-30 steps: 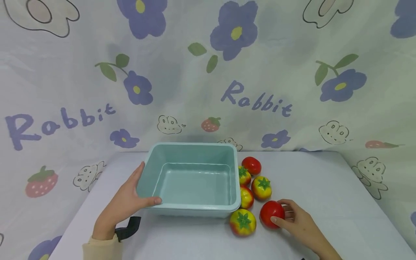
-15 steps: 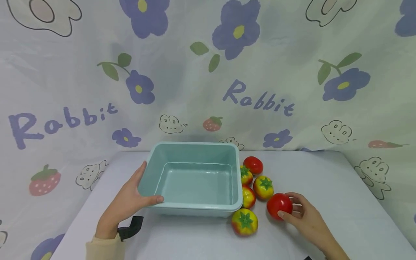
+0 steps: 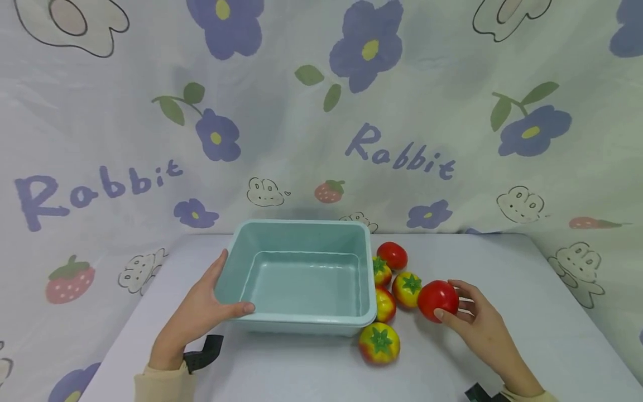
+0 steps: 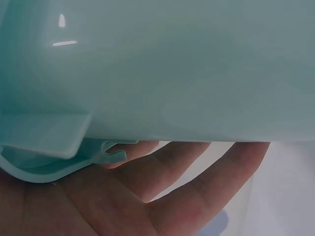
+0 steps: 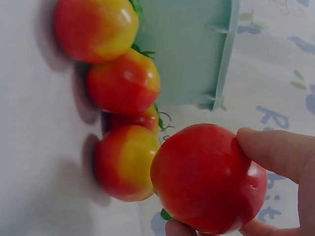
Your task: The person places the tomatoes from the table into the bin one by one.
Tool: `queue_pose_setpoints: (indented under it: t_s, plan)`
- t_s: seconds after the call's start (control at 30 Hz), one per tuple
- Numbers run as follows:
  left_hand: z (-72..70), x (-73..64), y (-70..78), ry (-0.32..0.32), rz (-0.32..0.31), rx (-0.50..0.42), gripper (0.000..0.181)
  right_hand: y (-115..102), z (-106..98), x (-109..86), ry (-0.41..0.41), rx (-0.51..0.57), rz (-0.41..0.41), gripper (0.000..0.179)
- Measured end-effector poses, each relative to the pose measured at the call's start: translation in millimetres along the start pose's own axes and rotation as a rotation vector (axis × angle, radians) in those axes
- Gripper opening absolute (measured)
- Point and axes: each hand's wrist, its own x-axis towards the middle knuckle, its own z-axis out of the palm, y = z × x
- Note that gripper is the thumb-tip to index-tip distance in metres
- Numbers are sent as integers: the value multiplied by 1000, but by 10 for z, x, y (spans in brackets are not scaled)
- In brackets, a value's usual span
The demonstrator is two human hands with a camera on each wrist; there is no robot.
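A glossy red tomato (image 3: pixel 438 301) is pinched between the thumb and fingers of my right hand (image 3: pixel 479 324), held above the table. In the right wrist view the tomato (image 5: pixel 206 179) shows a bit of green leaf at its lower left. My left hand (image 3: pixel 193 312) grips the near left corner of a pale blue-green plastic basin (image 3: pixel 301 320), thumb on the front rim and fingers along the left side. The left wrist view shows fingers (image 4: pixel 197 196) beneath the basin's wall (image 4: pixel 177 73). The basin's inside holds nothing.
Several red-and-yellow tomatoes with green leaf tops lie by the basin's right side, including a near one (image 3: pixel 379 343) and one farther right (image 3: pixel 407 290). A red tomato (image 3: pixel 392 255) lies behind them. A printed cloth (image 3: pixel 311 134) hangs behind the white table (image 3: pixel 507 279).
My right hand has raised the red tomato off the table and shifted it away from me and slightly right. My left hand keeps its hold on the basin.
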Motion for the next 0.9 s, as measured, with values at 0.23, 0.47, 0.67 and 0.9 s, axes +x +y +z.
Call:
queue_pose_setpoints:
  t_s: [0.23, 0.47, 0.67, 0.9]
  plan:
    - [4, -4, 3, -1, -6, 6, 119, -55, -29, 25, 57, 11, -65, 78]
    - [6, 2, 6, 0, -4, 3, 119, -163, -25, 42, 109, 10, -136, 77]
    - [9, -8, 18, -8, -26, 1, 119, -254, 2, 74, 151, 9, -220, 74]
    - [5, 0, 11, 1, -13, 1, 118, -341, 20, 130, 164, 22, -263, 73]
